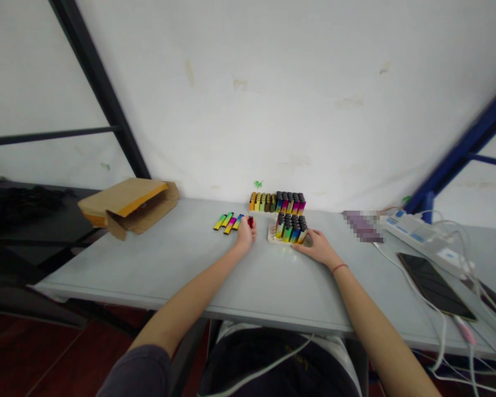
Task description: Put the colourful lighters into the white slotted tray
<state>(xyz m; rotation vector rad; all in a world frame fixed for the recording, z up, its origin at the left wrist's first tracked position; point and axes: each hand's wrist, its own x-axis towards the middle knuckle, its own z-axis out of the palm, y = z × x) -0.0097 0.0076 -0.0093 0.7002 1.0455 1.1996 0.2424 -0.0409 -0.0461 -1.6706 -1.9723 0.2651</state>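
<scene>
Toward the back edge of our table (149,264), we rest our right hand (320,247), fingers parted, against a white tray (271,234) of upright, multicoloured, black-topped lighters (287,231), left hand (244,237) curled around a red lighter (250,221).

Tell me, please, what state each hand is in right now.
Left hand: closed, holding a red lighter.
Right hand: open, thumb and fingers spread around the white tray's near right corner.
</scene>
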